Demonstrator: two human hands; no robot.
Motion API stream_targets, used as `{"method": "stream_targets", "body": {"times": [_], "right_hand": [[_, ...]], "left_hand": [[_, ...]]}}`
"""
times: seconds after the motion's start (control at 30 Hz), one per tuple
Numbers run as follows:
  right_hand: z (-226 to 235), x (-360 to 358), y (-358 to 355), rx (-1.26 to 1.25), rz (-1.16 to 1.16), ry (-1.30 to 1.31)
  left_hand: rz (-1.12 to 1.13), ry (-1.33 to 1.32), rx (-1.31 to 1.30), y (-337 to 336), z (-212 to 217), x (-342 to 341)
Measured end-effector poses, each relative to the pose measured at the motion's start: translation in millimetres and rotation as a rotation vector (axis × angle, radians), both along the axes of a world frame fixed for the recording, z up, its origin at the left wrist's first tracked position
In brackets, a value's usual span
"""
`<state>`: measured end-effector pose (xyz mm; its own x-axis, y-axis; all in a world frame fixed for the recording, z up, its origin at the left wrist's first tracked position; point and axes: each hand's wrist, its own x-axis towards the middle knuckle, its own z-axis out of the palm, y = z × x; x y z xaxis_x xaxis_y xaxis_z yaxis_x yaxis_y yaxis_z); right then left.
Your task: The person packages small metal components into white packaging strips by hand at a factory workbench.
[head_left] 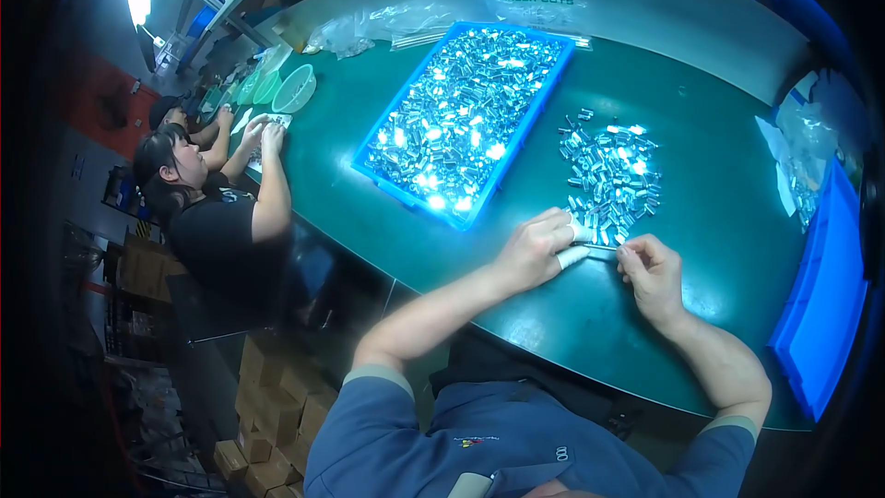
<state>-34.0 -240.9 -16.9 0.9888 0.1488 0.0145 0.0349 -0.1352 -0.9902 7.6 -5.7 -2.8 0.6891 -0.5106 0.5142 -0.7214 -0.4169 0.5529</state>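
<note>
My left hand (542,247) is closed, with white finger cots on some of its fingertips. Opposite it, my right hand (654,278) has thumb and forefinger pinched together. A thin, dark, rod-like metal piece (603,247) spans the gap between both sets of fingertips; its exact kind is too small to make out. Just beyond my fingers lies a loose pile of small shiny metal cylinders (613,171) on the green table (719,231). Farther left, a blue tray (412,207) is filled with many similar shiny pieces.
Blue bins (820,304) stand at the right edge, beside clear plastic bags (811,152). Plastic bags (341,37) also lie along the back panel. At the left, a co-worker (217,207) and another person work near green bowls (295,89). Cardboard boxes (277,406) are stacked below.
</note>
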Motion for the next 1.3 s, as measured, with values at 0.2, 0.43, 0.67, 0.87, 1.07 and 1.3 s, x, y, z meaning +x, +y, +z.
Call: {"method": "stream_targets", "body": {"times": [0.2,0.43,0.67,0.87,1.07,1.3], "right_hand": [[-3,-2,1,0.076,-0.05,0.047],[7,-3,3,-0.155,0.002,-0.132],[17,-2,1,-0.334,0.099,-0.259],[10,-7,6,-0.342,0.144,-0.205],[9,-4,9,-0.305,0.094,-0.242],[11,-2,-2,-0.017,-0.001,0.033]], "left_hand": [[0.0,0.045,-0.035,6,-1,-2],[-0.042,-0.029,-0.026,-2,2,-8],[-0.093,-0.036,-0.02,-2,-6,-8],[-0.172,-0.026,0.0,-11,-12,-12],[-0.089,-0.043,0.006,-10,0,-14],[0.182,-0.222,0.167,43,36,13]]}}
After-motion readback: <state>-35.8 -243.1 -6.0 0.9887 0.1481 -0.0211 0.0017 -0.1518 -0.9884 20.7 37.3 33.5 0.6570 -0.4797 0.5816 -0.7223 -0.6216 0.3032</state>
